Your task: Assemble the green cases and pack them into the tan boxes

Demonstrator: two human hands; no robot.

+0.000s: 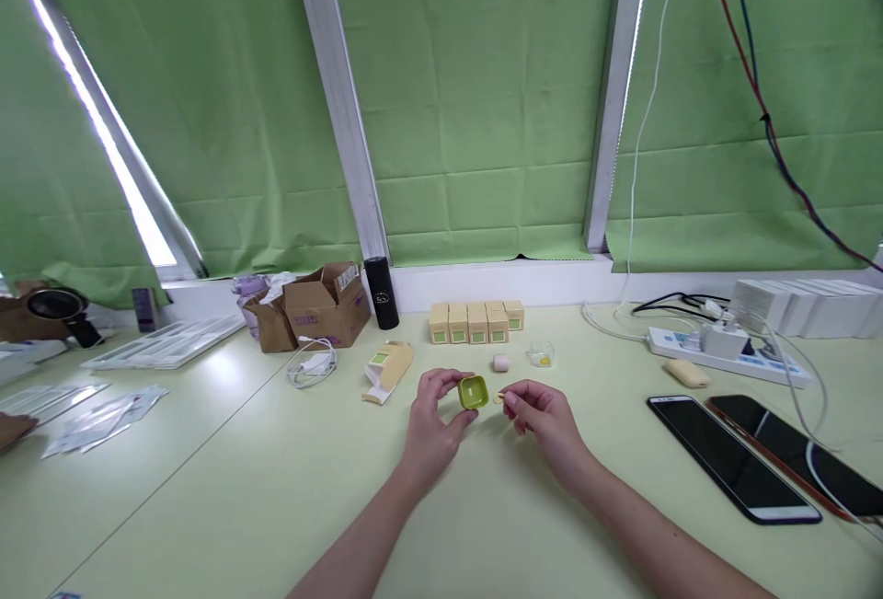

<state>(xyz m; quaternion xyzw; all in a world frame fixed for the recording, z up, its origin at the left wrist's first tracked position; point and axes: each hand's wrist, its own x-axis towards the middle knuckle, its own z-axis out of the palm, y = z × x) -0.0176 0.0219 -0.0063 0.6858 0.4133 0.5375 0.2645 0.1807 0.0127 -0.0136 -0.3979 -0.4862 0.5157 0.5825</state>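
My left hand (436, 420) grips a small green square cup (473, 392) between thumb and fingers, its open side facing me. Just right of it, my right hand (542, 417) pinches a tiny pale yellow piece (498, 397), round in outline; its exact kind I cannot make out. The two hands are close but apart, above the table. Beyond them a small pinkish-white piece (500, 362) sits near a clear little container (542, 353) with something yellow inside. An opened, flattened cardboard box (388, 371) lies left of my left hand.
Several small tan boxes (477, 323) stand in rows at the back. A brown carton (327, 305), a black bottle (382, 293) and a coiled white cable (312, 364) are left. To the right lie two phones (732, 457) (800, 452), a power strip (728, 355) and white boxes (804, 307).
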